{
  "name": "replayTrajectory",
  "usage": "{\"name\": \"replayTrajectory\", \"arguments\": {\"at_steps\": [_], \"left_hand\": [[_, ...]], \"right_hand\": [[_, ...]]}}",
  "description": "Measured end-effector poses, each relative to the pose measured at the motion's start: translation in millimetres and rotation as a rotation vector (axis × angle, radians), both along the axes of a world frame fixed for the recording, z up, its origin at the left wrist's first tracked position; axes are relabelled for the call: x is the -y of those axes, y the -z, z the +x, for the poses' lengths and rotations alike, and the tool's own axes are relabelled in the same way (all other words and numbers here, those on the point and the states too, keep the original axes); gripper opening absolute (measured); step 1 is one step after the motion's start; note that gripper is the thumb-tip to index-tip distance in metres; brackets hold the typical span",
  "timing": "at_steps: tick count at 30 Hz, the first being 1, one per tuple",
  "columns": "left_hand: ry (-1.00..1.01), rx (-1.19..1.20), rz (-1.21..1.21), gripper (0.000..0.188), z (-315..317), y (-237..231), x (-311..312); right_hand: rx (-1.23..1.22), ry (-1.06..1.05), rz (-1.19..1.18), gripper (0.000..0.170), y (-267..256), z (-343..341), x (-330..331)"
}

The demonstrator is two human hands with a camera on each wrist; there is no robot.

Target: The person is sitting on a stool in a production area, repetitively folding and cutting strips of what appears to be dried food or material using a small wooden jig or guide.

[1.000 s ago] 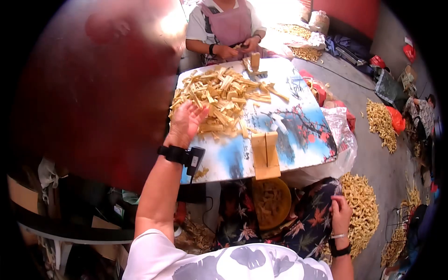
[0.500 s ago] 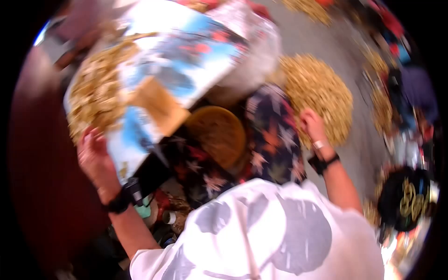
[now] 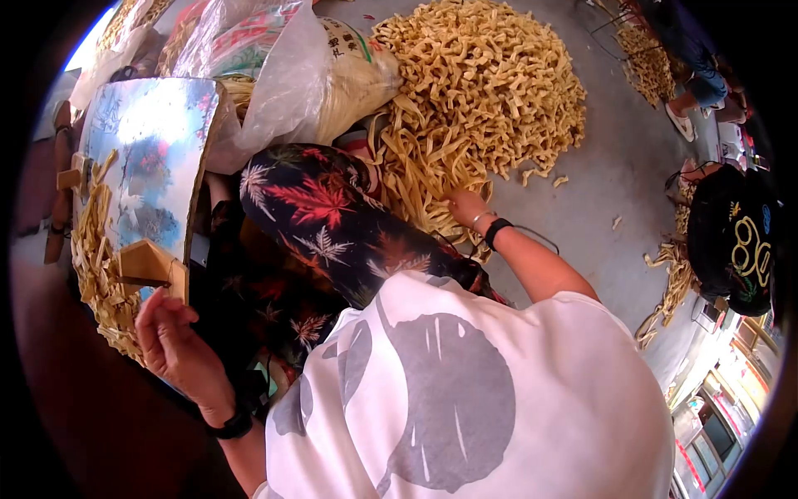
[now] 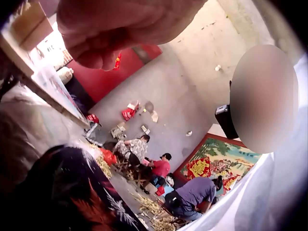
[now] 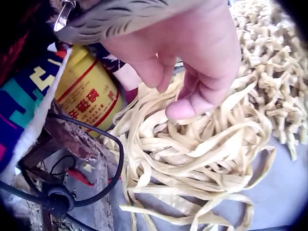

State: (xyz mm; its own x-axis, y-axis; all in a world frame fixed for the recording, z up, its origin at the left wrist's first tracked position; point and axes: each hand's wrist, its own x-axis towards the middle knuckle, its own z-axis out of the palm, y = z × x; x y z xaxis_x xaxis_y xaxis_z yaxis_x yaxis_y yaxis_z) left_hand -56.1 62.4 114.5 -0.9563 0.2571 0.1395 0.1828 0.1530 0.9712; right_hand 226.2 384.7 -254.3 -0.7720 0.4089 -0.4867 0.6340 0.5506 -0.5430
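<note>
Right hand [image 3: 467,208]: fingers loosely bent, apart, over long pale-yellow flat strips [image 5: 202,159]; heap of short knotted yellow pieces [image 3: 499,83] beyond it. Left hand [image 3: 184,356]: fingers loosely bent, nothing held, near angled light-wood stand [image 3: 146,261]; loose yellow strips [image 3: 98,258] beyond, on blue-white painted tabletop [image 3: 154,187].

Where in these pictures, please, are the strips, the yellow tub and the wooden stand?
Strips [image 5: 204,144]: right wrist view, middle of the loose heap.
Yellow tub [image 5: 89,89]: right wrist view, its side.
Wooden stand [image 3: 148,261]: head view, its angled board.
</note>
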Motion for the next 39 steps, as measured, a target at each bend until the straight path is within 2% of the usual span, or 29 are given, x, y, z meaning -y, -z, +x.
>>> {"name": "replayTrajectory", "arguments": {"at_steps": [3,6,7,10,11,14,15,17,19,22,25,28,32,33,35,37,39], "left_hand": [[0.135,0.049,-0.054,0.019,14,5,-24],[0.169,0.04,-0.178,0.02,26,7,-38],[0.177,0.026,-0.22,0.02,28,9,-40],[0.189,0.079,-0.245,0.02,31,12,-44],[0.184,0.089,-0.26,0.02,32,12,-45],[0.162,0.105,-0.27,0.019,35,13,-48],[0.157,0.104,-0.272,0.019,35,14,-47],[0.145,0.103,-0.279,0.019,34,16,-46],[0.151,0.108,-0.286,0.019,36,19,-46],[0.185,0.109,-0.306,0.018,34,23,-51],[0.221,0.097,-0.324,0.017,35,24,-57],[0.268,0.092,-0.309,0.017,33,27,-64],[0.342,0.112,-0.263,0.017,34,35,-73],[0.367,0.119,-0.24,0.017,35,37,-75],[0.398,0.119,-0.231,0.015,37,36,-82],[0.442,0.09,-0.26,0.014,39,39,-86],[0.481,0.061,-0.253,0.014,42,42,-92]], "right_hand": [[0.082,-0.093,-0.048,0.043,-6,-45,25],[0.129,-0.212,0.052,0.056,-29,-70,49],[0.194,-0.286,-0.025,0.063,-7,-73,52],[0.197,-0.535,0.38,0.056,24,-69,62],[0.306,-0.512,0.452,0.044,32,-74,62],[0.29,-0.279,0.197,0.03,34,-83,22],[0.156,-0.148,0.286,0.021,61,-76,14],[0.031,0.072,0.331,0.018,42,-75,-19],[-0.298,0.187,0.397,0.016,4,-65,-53],[-0.377,0.237,0.407,0.013,-68,-57,-80],[-0.553,0.261,0.405,0.013,-126,-47,-89],[-0.581,0.257,0.337,0.014,-159,-38,-87],[-0.572,0.101,0.383,0.033,-162,-25,-87],[-0.502,0.057,0.42,0.05,-169,-21,-87],[-0.489,0.13,0.347,0.055,-183,-18,-87],[-0.577,0.236,0.113,0.061,-198,-15,-85],[-0.572,0.177,0.259,0.055,-215,-13,-88]]}}
